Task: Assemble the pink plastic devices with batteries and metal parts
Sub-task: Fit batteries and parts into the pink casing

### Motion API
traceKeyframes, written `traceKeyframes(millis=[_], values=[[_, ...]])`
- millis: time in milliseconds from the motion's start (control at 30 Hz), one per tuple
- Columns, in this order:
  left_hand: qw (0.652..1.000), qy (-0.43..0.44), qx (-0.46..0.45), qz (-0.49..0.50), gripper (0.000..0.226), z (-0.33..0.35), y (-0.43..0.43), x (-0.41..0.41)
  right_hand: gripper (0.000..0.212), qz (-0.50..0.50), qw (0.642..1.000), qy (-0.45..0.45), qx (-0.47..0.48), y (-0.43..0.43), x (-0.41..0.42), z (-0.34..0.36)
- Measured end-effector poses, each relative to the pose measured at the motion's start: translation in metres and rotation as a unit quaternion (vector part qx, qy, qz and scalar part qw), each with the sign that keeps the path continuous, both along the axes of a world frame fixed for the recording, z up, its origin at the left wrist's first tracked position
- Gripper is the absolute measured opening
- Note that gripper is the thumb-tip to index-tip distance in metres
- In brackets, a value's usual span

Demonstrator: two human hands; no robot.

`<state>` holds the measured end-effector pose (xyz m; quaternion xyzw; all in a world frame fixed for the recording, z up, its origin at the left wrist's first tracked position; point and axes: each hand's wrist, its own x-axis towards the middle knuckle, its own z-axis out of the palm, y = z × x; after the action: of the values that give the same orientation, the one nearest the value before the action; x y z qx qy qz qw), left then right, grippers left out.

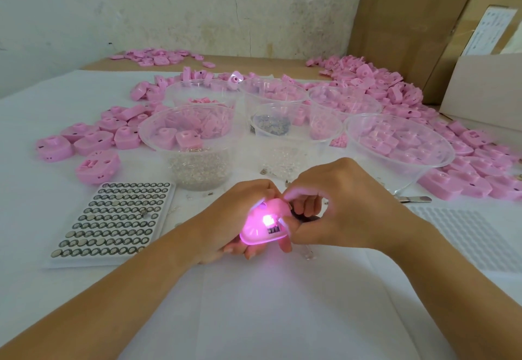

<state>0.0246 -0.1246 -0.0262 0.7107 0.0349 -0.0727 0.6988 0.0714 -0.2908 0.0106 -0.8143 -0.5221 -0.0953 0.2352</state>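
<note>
The left hand (pixel 226 218) cups a rounded, heart-like pink plastic device (pixel 258 234) from below, its fingers curled under the shell and showing past its near edge. The device is lit, with a bright pink-white glow in its middle beside a small dark slotted part. The right hand (pixel 353 207) meets it from the other side, fingers curled, the thumb and a fingertip pressing on the device's right edge; something dark sits under those fingers, but what it is cannot be told. Both hands hover just above the white-covered bench (pixel 268 303). Left of the left hand lies a flat white tray of round silver button batteries (pixel 113 218). Beyond the hands stand clear plastic bowls, the nearest one (pixel 141 130) holding small clear pieces and pink housings. Right of the right hand lie a slim metal strip (pixel 415 199) and a white dimpled tray (pixel 466 227), with a heap of loose pink housings (pixel 480 167) beyond them.
</note>
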Motion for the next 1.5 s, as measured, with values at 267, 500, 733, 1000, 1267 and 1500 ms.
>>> traceKeyframes(millis=[267,500,733,1000,1267,1500], values=[[0.999,-0.022,-0.049,0.0,0.025,0.007,0.005,0.001,0.018,0.035,0.977,0.181,0.105,0.008,0.002,-0.002],[0.994,-0.034,-0.1,-0.025,0.03,0.016,0.007,-0.001,0.016,0.048,0.949,0.283,0.133,0.011,0.002,-0.007],[0.994,-0.044,-0.093,-0.035,0.022,0.035,0.021,-0.006,0.032,-0.009,0.942,0.293,0.16,0.013,-0.001,0.004],[0.995,-0.022,-0.09,-0.023,0.037,0.093,0.009,-0.026,0.032,-0.014,0.949,0.276,0.15,0.011,-0.016,0.052],[0.992,-0.017,-0.122,0.0,0.044,0.125,-0.011,-0.045,0.029,0.008,0.95,0.252,0.182,0.001,-0.041,0.08],[0.991,-0.022,-0.132,0.006,0.053,0.135,-0.021,-0.054,0.038,0.015,0.94,0.27,0.206,-0.009,-0.048,0.087]])
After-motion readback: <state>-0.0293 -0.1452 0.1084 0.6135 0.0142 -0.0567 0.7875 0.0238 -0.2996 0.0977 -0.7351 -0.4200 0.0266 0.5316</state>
